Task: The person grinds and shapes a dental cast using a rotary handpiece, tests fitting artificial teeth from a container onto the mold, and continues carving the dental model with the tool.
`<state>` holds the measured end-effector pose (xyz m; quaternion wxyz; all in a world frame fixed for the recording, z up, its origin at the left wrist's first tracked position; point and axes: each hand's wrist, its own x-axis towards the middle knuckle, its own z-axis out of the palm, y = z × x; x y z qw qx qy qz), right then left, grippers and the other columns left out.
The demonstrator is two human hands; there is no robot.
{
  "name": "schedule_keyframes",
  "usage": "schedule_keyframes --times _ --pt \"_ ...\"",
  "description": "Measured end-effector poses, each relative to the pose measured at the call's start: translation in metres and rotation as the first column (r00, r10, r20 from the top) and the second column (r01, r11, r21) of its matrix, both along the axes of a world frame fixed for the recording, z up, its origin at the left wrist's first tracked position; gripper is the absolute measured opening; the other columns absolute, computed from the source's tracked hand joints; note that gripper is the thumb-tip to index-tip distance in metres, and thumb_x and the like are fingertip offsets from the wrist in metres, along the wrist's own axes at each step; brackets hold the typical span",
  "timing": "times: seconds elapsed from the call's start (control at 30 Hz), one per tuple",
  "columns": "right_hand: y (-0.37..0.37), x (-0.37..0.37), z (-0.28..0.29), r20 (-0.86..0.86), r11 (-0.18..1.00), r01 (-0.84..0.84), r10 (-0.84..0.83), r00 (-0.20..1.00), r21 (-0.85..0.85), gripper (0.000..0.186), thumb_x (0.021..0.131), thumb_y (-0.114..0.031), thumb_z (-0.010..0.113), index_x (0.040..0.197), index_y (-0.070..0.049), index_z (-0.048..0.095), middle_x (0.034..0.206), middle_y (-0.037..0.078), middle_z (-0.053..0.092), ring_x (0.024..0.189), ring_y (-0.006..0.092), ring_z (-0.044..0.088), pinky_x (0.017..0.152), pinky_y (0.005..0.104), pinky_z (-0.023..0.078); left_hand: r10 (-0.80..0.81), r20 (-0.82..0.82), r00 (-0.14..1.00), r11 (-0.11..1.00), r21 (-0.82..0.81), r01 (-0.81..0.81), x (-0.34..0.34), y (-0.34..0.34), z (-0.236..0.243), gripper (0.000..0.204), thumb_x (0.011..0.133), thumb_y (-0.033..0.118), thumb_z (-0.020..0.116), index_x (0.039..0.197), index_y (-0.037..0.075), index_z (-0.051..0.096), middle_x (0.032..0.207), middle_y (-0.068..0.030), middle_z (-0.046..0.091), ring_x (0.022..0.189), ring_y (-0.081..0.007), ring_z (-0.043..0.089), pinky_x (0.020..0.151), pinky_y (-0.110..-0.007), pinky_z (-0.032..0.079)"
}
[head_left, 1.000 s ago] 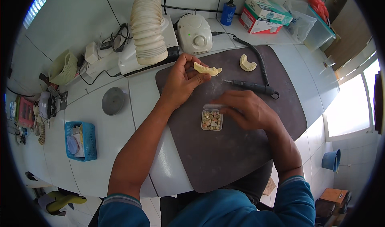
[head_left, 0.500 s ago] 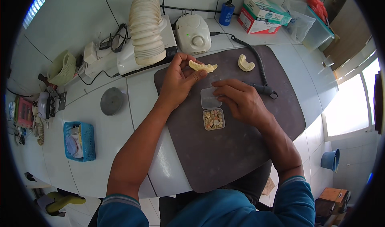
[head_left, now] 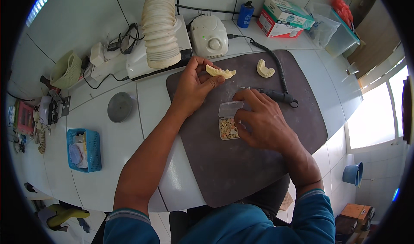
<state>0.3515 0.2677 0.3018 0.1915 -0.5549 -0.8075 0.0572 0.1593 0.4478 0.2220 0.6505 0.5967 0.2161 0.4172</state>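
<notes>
My left hand [head_left: 196, 86] holds a cream dental cast [head_left: 220, 71] between thumb and fingers above the dark mat [head_left: 220, 170]. My right hand [head_left: 263, 119] is over a small clear box of assorted tooth-like pieces [head_left: 227, 128], fingers curved and apart, partly covering its right side; I see nothing held in it. The box's hinged lid [head_left: 228, 109] is raised on the far side. A second cast [head_left: 265, 69] lies at the back right. A black rotary handpiece [head_left: 278, 96] with a coiled cord lies behind my right hand, partly hidden.
A white control unit [head_left: 209, 39] and a ribbed hose [head_left: 159, 32] stand at the back, near stacked boxes [head_left: 284, 17] and a blue cylindrical container [head_left: 245, 15]. At left are a grey round dish [head_left: 119, 107], a blue basket [head_left: 83, 150] and cluttered tools [head_left: 47, 114].
My right hand first moved forward with the lid, and now its fingers have drawn down and curled over the box of pieces. My left hand has shifted slightly left, still holding the cast.
</notes>
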Motion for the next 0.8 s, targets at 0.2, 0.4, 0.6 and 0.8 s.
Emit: schedule_keyframes --times 0.2,0.4,0.6,0.8 --pt "-0.007 -0.019 -0.01 0.112 0.988 0.085 -0.1 0.989 0.133 0.011 0.085 -0.015 0.086 0.086 -0.004 0.087 0.132 0.013 0.074 0.121 0.032 0.07 0.1 0.0467 0.057 -0.01 0.009 1.0 1.0 0.018 0.01 0.0 -0.002 0.002 0.046 0.108 0.005 0.091 0.137 0.004 0.056 0.134 -0.0137 0.074 0.124 -0.0182 0.081 0.108 -0.032 0.068" --pt "-0.012 -0.026 -0.01 0.102 0.972 0.235 -0.235 0.967 0.008 0.008 0.091 -0.012 0.086 0.094 -0.006 0.09 0.138 0.013 0.075 0.126 0.0338 0.071 0.106 0.0498 0.058 -0.013 -0.009 1.0 1.0 0.014 0.014 0.0 -0.002 0.003 0.046 0.108 0.003 0.09 0.137 0.004 0.055 0.134 -0.0142 0.074 0.125 -0.0195 0.082 0.109 -0.033 0.069" --pt "-0.009 -0.025 -0.017 0.069 0.975 0.198 -0.205 0.976 0.099 0.013 0.086 -0.015 0.085 0.09 -0.003 0.087 0.125 0.014 0.072 0.119 0.0334 0.069 0.1 0.048 0.057 -0.035 -0.003 0.999 0.999 0.023 0.035 -0.001 -0.002 0.003 0.045 0.108 0.0 0.089 0.136 0.004 0.055 0.137 -0.0168 0.076 0.129 -0.0222 0.082 0.111 -0.034 0.069" --pt "-0.008 -0.024 -0.013 -0.001 0.98 0.181 -0.182 0.983 0.082 0.013 0.088 -0.013 0.086 0.095 -0.002 0.086 0.132 0.017 0.075 0.123 0.0355 0.072 0.105 0.0487 0.058 -0.029 -0.015 0.999 0.999 0.016 0.029 -0.002 -0.002 0.003 0.045 0.107 0.0 0.089 0.136 0.005 0.055 0.138 -0.0175 0.077 0.131 -0.0233 0.081 0.113 -0.035 0.068"
